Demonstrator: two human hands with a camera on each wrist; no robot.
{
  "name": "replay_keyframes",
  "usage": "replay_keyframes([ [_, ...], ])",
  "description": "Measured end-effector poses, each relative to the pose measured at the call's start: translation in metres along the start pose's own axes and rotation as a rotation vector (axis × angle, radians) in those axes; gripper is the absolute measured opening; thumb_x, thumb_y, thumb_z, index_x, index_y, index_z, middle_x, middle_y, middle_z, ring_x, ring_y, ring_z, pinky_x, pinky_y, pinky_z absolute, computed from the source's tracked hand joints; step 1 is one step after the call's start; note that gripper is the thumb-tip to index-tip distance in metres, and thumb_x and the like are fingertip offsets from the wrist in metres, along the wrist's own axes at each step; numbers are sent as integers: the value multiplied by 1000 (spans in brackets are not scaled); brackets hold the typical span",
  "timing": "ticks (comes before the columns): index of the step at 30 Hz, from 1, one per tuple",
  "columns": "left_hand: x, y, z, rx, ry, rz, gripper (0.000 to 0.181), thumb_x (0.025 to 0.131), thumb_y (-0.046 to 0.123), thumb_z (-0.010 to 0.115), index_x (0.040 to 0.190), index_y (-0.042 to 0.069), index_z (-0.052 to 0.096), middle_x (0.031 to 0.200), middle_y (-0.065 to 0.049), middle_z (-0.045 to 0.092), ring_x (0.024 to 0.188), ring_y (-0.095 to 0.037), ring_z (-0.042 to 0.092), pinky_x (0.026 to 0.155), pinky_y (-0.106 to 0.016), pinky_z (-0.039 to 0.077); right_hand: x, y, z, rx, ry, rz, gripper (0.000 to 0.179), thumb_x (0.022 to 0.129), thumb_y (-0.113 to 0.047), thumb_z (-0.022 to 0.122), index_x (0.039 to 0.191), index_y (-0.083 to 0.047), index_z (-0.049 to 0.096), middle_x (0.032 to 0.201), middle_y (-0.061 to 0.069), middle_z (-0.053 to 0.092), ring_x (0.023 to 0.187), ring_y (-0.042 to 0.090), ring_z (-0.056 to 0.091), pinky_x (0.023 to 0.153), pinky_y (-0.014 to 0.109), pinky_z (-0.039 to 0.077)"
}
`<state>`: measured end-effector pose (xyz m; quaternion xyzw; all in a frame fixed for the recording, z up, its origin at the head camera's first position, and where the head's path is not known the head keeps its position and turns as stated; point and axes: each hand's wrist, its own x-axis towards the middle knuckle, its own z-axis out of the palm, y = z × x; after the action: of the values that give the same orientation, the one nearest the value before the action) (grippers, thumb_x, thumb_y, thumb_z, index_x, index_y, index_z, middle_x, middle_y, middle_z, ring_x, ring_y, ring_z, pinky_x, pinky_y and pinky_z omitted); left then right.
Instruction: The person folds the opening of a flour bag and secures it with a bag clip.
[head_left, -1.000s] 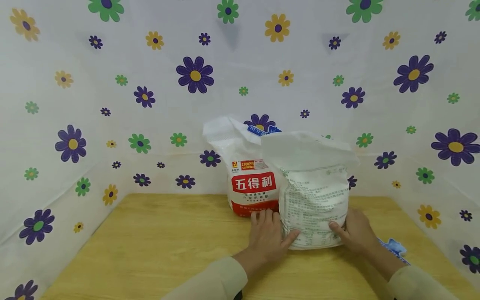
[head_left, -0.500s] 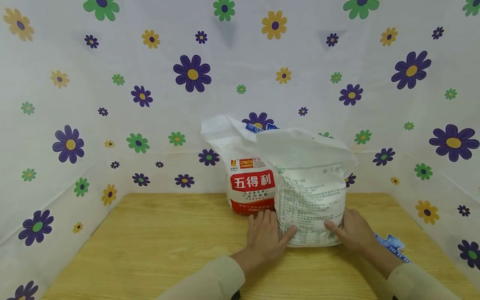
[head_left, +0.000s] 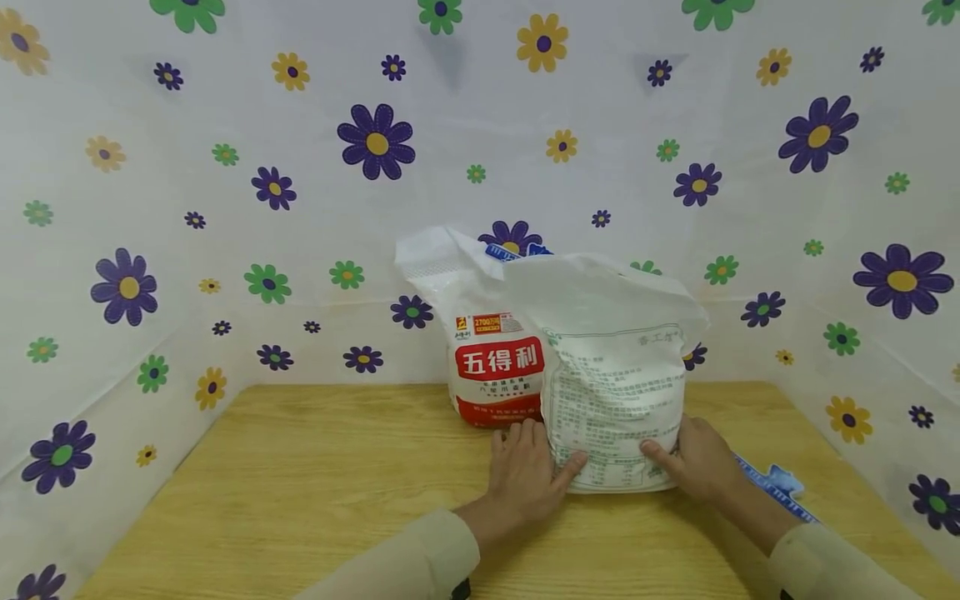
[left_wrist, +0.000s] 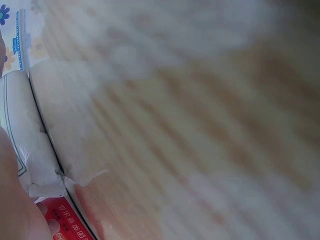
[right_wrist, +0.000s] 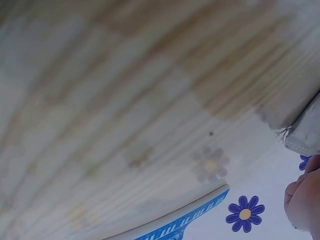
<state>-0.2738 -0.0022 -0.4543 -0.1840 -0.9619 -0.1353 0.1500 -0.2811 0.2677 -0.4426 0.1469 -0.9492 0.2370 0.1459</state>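
Observation:
A plump white bag (head_left: 615, 400) with fine green print stands upright on the wooden table, its empty top part leaning left. Both hands grip it low down. My left hand (head_left: 525, 471) is at its lower left, thumb on the front and fingers along the side. At the lower right, my right hand (head_left: 701, 462) has its thumb on the front and its fingers round the side, partly hidden. Just behind and left stands a white and red flour bag (head_left: 495, 358), partly covered by the white bag; its red base (left_wrist: 65, 217) shows near the left fingertips in the left wrist view.
A flat blue-and-white strip (head_left: 776, 483) lies on the table beside the right forearm. Another blue-and-white piece (head_left: 502, 252) shows above the flour bag. Flower-printed white cloth (head_left: 315, 125) walls the table (head_left: 337, 467) at the back and both sides.
The head view has drifted slightly, so everything sits a little further left. The white bag has shifted very slightly left and its print shows more squarely. Both hands keep their hold on it.

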Motion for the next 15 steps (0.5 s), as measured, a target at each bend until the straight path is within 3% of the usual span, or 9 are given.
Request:
replay_keyframes([
  [6,-3,-4,-4,6,16,13,77,95,77,13,111,10,49,93,-1,43,94,-20,42,91,-42,31,-2,-6,0,-14,15,18,41,96,-46,61,106,-7,58,88,3,68,83,21,64,73,46,52],
  [15,-7,-11,-2,13,3,9,76,95,77,11,106,11,47,91,0,40,90,-19,39,90,-41,29,-3,-12,3,14,-7,20,40,95,-46,62,104,-7,59,88,3,68,77,15,63,68,39,51],
])
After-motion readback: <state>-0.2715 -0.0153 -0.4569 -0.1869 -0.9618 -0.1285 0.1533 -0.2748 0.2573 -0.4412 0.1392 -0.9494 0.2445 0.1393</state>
